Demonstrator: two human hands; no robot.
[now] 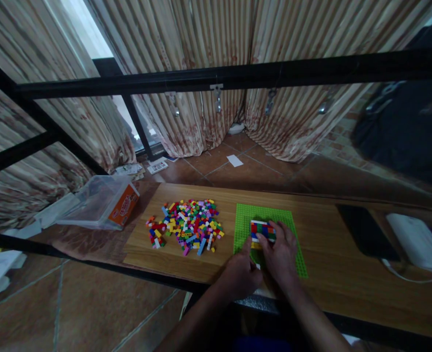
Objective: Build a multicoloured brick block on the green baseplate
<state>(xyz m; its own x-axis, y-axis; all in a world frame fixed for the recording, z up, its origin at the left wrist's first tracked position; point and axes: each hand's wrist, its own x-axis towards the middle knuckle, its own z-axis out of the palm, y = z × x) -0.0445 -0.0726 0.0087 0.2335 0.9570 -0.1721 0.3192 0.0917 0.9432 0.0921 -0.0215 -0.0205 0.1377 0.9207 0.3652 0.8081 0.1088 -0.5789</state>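
A green baseplate (270, 214) lies on the wooden board, with a small block of stacked coloured bricks (262, 228) on it. My right hand (282, 255) rests on the plate, its fingers pressed against the near side of the brick block. My left hand (241, 274) sits at the plate's near left edge, its index finger stretched toward the block and the other fingers curled. A loose pile of coloured bricks (189, 225) lies to the left of the plate, apart from both hands.
A clear plastic box with an orange label (104, 201) stands at the far left of the table. A black phone (366, 229) and a white device with a cable (417, 242) lie to the right. A black metal frame (216, 78) crosses overhead; curtains hang behind.
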